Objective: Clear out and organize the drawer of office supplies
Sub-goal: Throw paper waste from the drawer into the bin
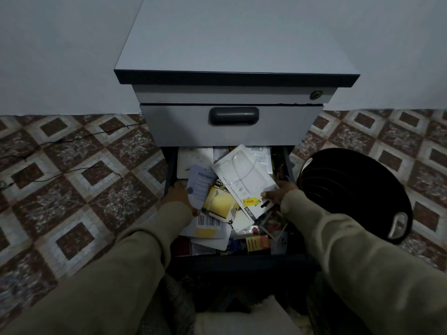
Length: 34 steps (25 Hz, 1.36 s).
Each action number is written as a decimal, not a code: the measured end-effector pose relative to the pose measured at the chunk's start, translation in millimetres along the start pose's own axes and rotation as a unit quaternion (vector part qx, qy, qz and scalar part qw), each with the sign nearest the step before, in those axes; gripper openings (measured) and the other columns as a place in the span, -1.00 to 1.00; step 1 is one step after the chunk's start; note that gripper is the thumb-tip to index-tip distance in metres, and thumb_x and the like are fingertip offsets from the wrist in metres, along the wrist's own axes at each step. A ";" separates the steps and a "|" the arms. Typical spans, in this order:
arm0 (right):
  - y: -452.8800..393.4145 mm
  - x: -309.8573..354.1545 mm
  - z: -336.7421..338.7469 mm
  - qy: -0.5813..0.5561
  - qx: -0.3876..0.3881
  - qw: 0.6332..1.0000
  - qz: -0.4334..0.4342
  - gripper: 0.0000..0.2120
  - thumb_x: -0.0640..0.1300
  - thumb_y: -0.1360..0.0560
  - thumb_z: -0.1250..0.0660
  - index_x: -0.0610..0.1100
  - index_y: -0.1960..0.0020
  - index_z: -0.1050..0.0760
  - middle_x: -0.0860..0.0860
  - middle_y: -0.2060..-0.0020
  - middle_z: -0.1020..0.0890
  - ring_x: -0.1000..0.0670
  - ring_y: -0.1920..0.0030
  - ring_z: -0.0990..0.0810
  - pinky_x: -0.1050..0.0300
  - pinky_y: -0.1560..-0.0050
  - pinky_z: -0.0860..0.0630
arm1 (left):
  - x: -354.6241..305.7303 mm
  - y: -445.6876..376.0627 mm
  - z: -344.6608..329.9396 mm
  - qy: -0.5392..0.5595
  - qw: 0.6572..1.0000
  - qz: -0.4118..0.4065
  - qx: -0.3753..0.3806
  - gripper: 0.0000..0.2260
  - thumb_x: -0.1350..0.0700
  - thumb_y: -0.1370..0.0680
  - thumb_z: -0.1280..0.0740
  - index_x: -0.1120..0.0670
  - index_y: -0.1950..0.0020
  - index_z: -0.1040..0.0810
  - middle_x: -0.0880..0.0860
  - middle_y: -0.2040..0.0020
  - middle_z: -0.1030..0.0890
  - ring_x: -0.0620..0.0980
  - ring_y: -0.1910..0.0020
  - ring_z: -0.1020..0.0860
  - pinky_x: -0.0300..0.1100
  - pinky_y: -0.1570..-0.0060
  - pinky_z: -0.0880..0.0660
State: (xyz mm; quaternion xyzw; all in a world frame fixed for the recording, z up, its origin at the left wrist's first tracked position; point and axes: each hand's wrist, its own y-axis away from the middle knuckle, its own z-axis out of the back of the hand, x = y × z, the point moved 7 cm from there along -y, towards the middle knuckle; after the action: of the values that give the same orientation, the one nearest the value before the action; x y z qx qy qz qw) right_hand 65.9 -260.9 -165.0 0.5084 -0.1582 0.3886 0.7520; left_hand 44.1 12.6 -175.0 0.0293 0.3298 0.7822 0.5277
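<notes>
The bottom drawer (242,259) of a grey cabinet (229,131) is pulled out toward me and heaped with packaged office supplies. My right hand (278,192) grips the lower right edge of a white blister pack (244,175) with a yellow "PAID" sticker, which lies tilted on top of the pile. My left hand (177,194) holds the left side of the heap, with fingers around a pale card pack (199,187) printed with grey text. Under them lie a yellow pack (219,204), a barcode card (209,222) and red and orange boxes (256,243).
A black round basket (358,189) with white handle slots stands on the patterned tile floor just right of the drawer. The upper drawer with its dark handle (234,116) is closed. Thin black cables (60,141) trail over the floor at the left. A pale wall rises behind.
</notes>
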 end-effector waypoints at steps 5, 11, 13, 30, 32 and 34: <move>19.4 2.9 17.1 -0.050 0.006 0.998 0.037 -0.63 -0.36 -0.42 -0.40 -0.31 -0.21 -0.44 -0.29 -0.05 -0.59 -0.22 0.13 -0.64 -0.11 0.07 -0.61 | -11.5 20.5 17.6 0.059 0.997 -0.051 -0.011 -0.58 0.16 -0.56 -0.27 0.21 -0.40 -0.30 0.22 -0.32 -0.43 0.17 -0.26 -0.43 -0.16 -0.13 -0.38; 53.6 2.2 56.3 -0.095 -0.034 0.994 0.041 -0.57 -0.45 -0.46 -0.30 -0.36 -0.31 -0.33 -0.38 0.02 -0.56 -0.10 0.48 -0.63 -0.05 0.41 -0.62 | -14.8 59.1 35.9 0.058 0.995 -0.045 -0.060 -0.66 0.17 -0.61 -0.15 0.27 -0.35 -0.29 0.28 -0.30 -0.41 0.22 -0.24 -0.43 -0.11 -0.11 -0.38; 61.7 -2.7 71.5 -0.113 -0.049 0.991 0.042 -0.52 -0.49 -0.48 -0.23 -0.33 -0.38 -0.26 -0.41 -0.10 -0.51 -0.04 0.61 -0.56 0.06 0.57 -0.55 | -27.9 72.3 41.1 0.054 0.995 -0.056 -0.056 -0.63 0.15 -0.60 -0.16 0.24 -0.39 -0.26 0.28 -0.31 -0.40 0.22 -0.26 -0.41 -0.12 -0.12 -0.37; 73.0 -87.7 246.4 -0.142 -0.204 0.969 -0.009 -0.51 -0.41 -0.43 -0.34 -0.26 -0.35 -0.38 -0.30 -0.09 -0.57 -0.28 -0.03 -0.59 -0.25 0.01 -0.55 | -253.8 106.4 -55.7 0.004 0.971 -0.237 0.042 -0.53 0.12 -0.58 -0.24 0.09 -0.46 -0.20 0.23 -0.24 -0.48 0.19 -0.02 -0.51 -0.05 0.03 -0.45; 64.9 -96.2 251.2 -0.134 -0.210 0.968 -0.021 -0.56 -0.41 -0.44 -0.34 -0.28 -0.30 -0.40 -0.30 -0.08 -0.57 -0.29 -0.04 -0.59 -0.26 -0.02 -0.54 | -270.0 101.9 -67.0 0.044 0.975 -0.212 0.058 -0.51 0.16 -0.58 -0.23 0.06 -0.49 -0.15 0.24 -0.26 -0.46 0.14 0.13 -0.48 -0.06 0.10 -0.45; 54.4 -103.5 252.1 -0.110 -0.203 0.972 -0.032 -0.61 -0.37 -0.48 -0.29 -0.30 -0.30 -0.40 -0.30 -0.08 -0.57 -0.28 -0.06 -0.58 -0.22 -0.09 -0.53 | -277.0 93.7 -83.0 0.133 0.973 -0.160 0.103 -0.47 0.22 -0.59 -0.23 0.04 -0.51 -0.11 0.22 -0.33 -0.39 0.18 0.08 -0.53 -0.05 0.17 -0.50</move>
State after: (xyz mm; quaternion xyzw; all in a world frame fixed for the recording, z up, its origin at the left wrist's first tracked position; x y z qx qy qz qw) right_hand -2.1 -518.7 -86.4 0.3896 -0.2992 0.2654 0.8296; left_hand 58.1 -282.9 -104.8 -0.0742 0.4763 0.6467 0.5911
